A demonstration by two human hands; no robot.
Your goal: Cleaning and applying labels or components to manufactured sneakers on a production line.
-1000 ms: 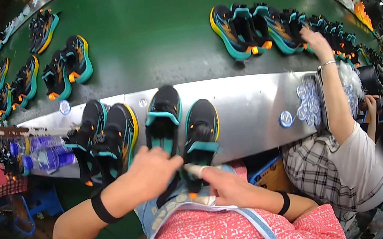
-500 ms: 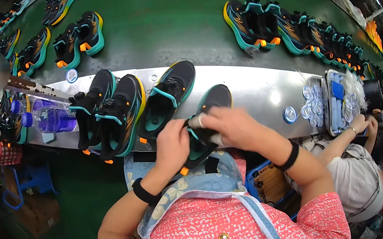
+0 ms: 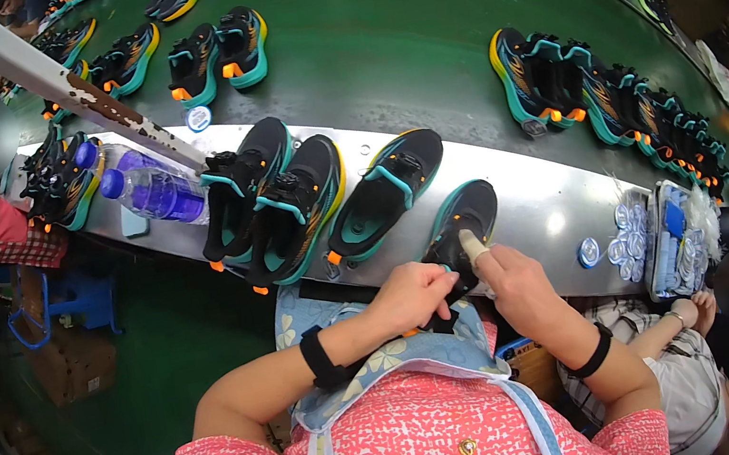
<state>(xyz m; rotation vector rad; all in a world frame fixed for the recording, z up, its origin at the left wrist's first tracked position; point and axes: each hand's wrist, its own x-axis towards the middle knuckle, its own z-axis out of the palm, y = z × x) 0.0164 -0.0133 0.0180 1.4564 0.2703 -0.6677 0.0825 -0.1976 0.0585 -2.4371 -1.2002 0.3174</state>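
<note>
A black sneaker with a teal collar (image 3: 471,206) lies tilted at the bench edge, toe pointing away from me. At its opening, my left hand (image 3: 417,296) is closed with fingers and thumb pinching the collar edge. My right hand (image 3: 517,287) is curled against the shoe's right side, its index finger in a pale finger cover pressing on the lacing. The heel is largely hidden by my hands. Just left stands another black sneaker (image 3: 397,181), and beyond it a pair of matching sneakers (image 3: 302,201) with orange heel tabs.
The metal bench edge (image 3: 540,237) runs along a green belt (image 3: 369,24) carrying rows of sneakers (image 3: 601,82). Purple-liquid bottles (image 3: 157,197) and a painted post (image 3: 71,88) stand at left. Right are clear round discs (image 3: 628,243), a tray (image 3: 673,245) and a seated co-worker (image 3: 668,369).
My view has shifted, so the bench things sit further right and lower. My right hand has moved from the shoe's opening to its lacing; my left hand stays at the collar.
</note>
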